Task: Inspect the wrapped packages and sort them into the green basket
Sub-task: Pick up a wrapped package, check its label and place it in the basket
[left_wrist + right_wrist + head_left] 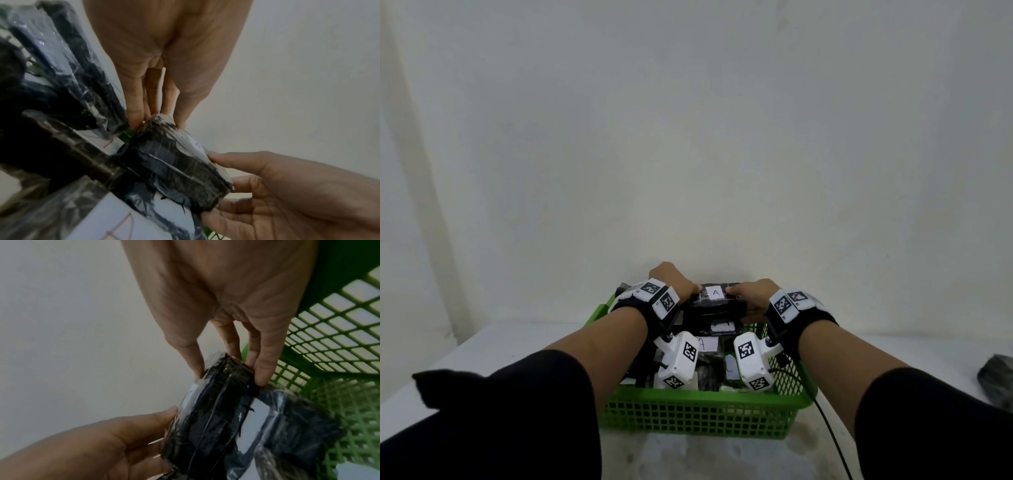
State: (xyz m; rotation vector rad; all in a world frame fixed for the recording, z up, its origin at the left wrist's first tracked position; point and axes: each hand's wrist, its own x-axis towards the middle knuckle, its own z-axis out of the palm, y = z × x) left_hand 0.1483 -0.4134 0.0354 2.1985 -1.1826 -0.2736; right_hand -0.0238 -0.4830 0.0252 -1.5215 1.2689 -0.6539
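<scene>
The head camera looks forward and down from above the forearms at the basket (698,416), mostly wall beyond; each wrist camera sits close, looking along its palm toward the fingertips; both share the package (174,164) and the opposite hand.

A black, plastic-wrapped rectangular package (714,301) with a white label marked "A" on top is held level over the far end of the green plastic lattice basket (698,418). Below it in the basket lie more black wrapped packages (717,329) with white labels. The basket stands on the white desk (493,346), near its front edge.
</scene>
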